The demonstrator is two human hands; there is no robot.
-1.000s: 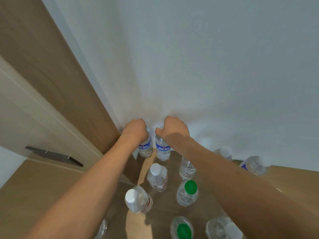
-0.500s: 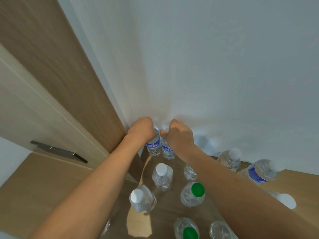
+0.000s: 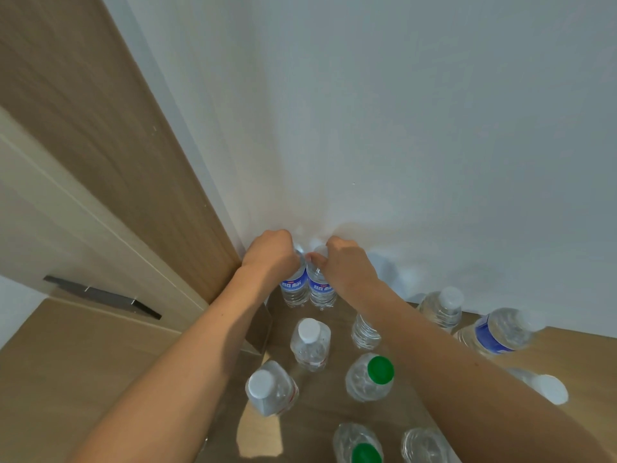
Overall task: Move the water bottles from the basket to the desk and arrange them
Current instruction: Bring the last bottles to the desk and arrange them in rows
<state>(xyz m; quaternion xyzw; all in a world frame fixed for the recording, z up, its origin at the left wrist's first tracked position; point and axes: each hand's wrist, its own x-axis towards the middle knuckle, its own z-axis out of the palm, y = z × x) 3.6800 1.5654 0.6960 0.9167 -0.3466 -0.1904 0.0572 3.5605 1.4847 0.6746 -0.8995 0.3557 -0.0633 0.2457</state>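
Two clear bottles with blue labels stand side by side against the wall at the back of the wooden desk [image 3: 567, 349]. My left hand [image 3: 270, 253] grips the top of the left bottle [image 3: 294, 285]. My right hand [image 3: 344, 262] grips the top of the right bottle [image 3: 321, 289]. The two bottles touch each other. Closer to me stand several more bottles: white-capped ones [image 3: 310, 342] [image 3: 270, 389] and green-capped ones [image 3: 370, 375] [image 3: 362, 446]. The basket is not in view.
A wooden panel [image 3: 110, 145] rises at the left, next to the white wall [image 3: 400, 128]. More bottles stand at the right by the wall, one white-capped [image 3: 442, 307] and one blue-labelled [image 3: 494, 334]. A lower wooden surface [image 3: 66, 362] lies at the left.
Both hands have brought the two blue-labelled bottles together; they were apart a second ago and now touch. The view has shifted slightly.
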